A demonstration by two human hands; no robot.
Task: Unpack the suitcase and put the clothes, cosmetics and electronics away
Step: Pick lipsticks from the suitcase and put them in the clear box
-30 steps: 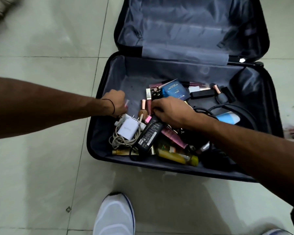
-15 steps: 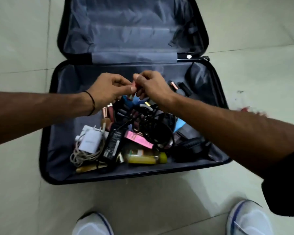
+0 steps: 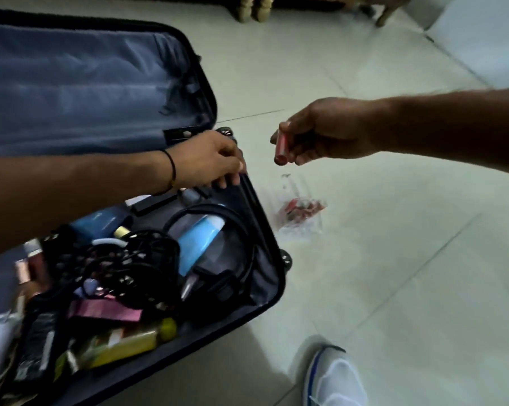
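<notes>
The right grip (image 3: 329,133) was clenched round a pink lipstick tube (image 3: 281,148), held over the floor (image 3: 394,259) above a clear pouch (image 3: 301,212), likely its destination; the left grip (image 3: 212,162) curled over the suitcase (image 3: 272,276) rim, seemingly steadying it; black cables (image 3: 124,259) lay inside.

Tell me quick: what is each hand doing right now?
Left hand: fingers curled at the suitcase rim; cannot tell if it grips anything.
Right hand: holding a pink tube.
</notes>
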